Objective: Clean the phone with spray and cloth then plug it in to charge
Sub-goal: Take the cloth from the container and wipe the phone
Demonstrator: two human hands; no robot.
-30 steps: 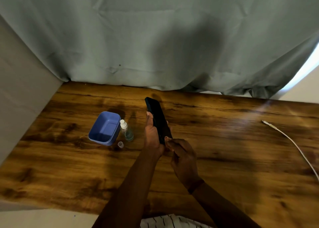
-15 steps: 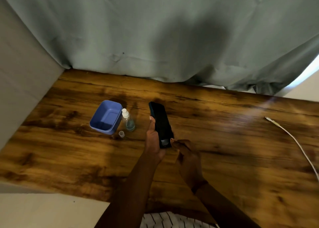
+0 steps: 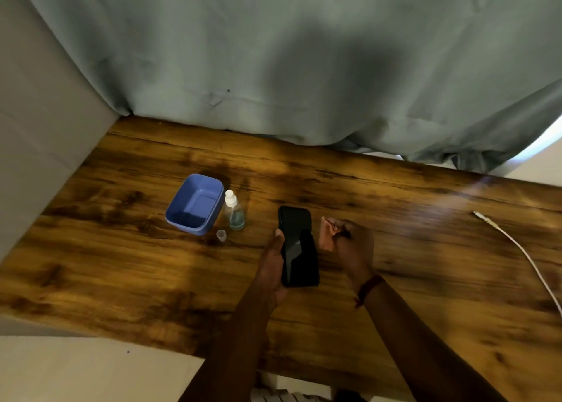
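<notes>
A grey-green curtain (image 3: 304, 51) hangs across the back of the scene, its lower folds resting on the far edge of the worktop (image 3: 121, 264). A pale wall (image 3: 39, 127) borders the worktop on the left, and bright light shows past the curtain at the upper right. The worktop is dark-stained wood with strong grain and glossy reflections.

A white cable (image 3: 523, 249) lies on the right side of the worktop, well apart from the other items, its plug end pointing toward the centre. A blue tub (image 3: 194, 204) stands left of centre, open side up. A clear spray bottle (image 3: 234, 211) with a white nozzle stands upright just beside the tub's right wall, and a small clear cap (image 3: 221, 236) sits near the bottle's base.

The phone (image 3: 298, 246) is black, held above the worktop near centre, screen up. The left hand (image 3: 273, 264) grips it along its left edge, thumb on the side. The right hand (image 3: 349, 243) is just beside the phone's right edge, fingers curled closed around a small brownish cloth (image 3: 327, 234).
</notes>
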